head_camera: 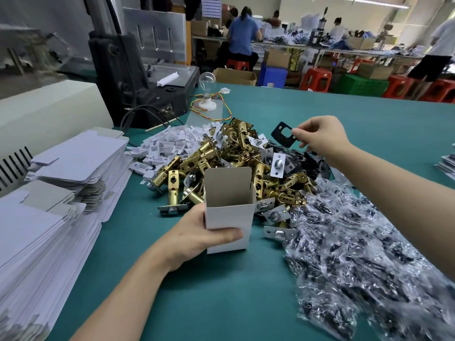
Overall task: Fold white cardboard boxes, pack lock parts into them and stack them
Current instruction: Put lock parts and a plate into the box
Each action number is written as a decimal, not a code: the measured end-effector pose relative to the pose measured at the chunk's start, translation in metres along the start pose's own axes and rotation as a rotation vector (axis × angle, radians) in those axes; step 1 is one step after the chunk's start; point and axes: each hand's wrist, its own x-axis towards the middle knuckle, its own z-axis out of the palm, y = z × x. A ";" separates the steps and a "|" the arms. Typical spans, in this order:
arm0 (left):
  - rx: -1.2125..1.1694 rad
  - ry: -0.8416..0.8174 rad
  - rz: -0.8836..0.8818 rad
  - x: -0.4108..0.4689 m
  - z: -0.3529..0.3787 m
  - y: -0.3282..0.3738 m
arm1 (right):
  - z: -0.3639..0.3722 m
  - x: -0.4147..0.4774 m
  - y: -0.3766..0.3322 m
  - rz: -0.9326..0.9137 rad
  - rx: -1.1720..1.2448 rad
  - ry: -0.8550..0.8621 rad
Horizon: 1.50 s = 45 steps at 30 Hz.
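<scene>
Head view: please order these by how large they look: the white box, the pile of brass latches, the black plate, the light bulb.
1. pile of brass latches
2. white box
3. black plate and light bulb: about alike; the bulb stands farther away, so unranked.

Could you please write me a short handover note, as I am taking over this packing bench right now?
Left hand grips the folded white box, held upright with its top flap open; nothing shows inside.
Right hand pinches a black plate above the parts pile.
Brass latches lie heaped on the green table behind the box, white plastic pieces to their left, clear bags of small dark parts on the right, flat box blanks stacked on the left.
Done: one box folded.
Left: pack the plate and the other parts, close the flap, stack the box.
</scene>
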 end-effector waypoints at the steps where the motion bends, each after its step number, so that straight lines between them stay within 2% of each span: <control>1: 0.000 -0.001 0.000 0.000 0.000 0.000 | 0.002 -0.002 0.000 -0.002 0.040 0.019; 4: -0.001 -0.009 0.000 0.001 0.000 0.000 | 0.003 -0.009 -0.012 -0.027 0.182 0.065; 7: 0.010 -0.014 0.014 0.001 0.000 0.000 | -0.003 -0.024 -0.043 -0.173 0.252 0.070; 9: 0.016 -0.026 0.028 0.001 0.000 0.001 | -0.007 -0.045 -0.069 -0.317 0.313 -0.025; 12: 0.009 -0.054 0.035 0.000 0.000 0.001 | -0.010 -0.089 -0.098 -0.527 0.343 -0.288; 14: 0.013 -0.058 0.041 0.001 0.000 -0.001 | -0.009 -0.115 -0.108 -0.656 0.225 -0.367; 16: 0.015 -0.055 0.051 0.001 0.000 -0.003 | -0.010 -0.134 -0.113 -0.782 0.028 -0.365; 22: 0.015 -0.048 0.049 0.002 0.002 -0.002 | -0.012 -0.155 -0.126 -1.000 -0.549 -0.205; 26: 0.007 -0.031 0.038 0.001 0.002 -0.001 | 0.004 -0.163 -0.137 -0.937 -0.688 -0.345; 33: -0.065 0.060 0.026 0.001 0.003 0.003 | 0.017 -0.137 -0.148 -0.794 -0.627 -0.430; 37: -0.119 0.120 0.018 0.002 0.004 0.003 | 0.027 -0.120 -0.153 -0.698 -0.571 -0.601; 42: -0.137 0.106 0.005 0.001 0.006 0.004 | 0.049 -0.117 -0.154 -0.723 -0.706 -0.736; 45: -0.142 0.109 0.013 0.002 0.005 0.003 | 0.051 -0.115 -0.152 -0.672 -0.638 -0.789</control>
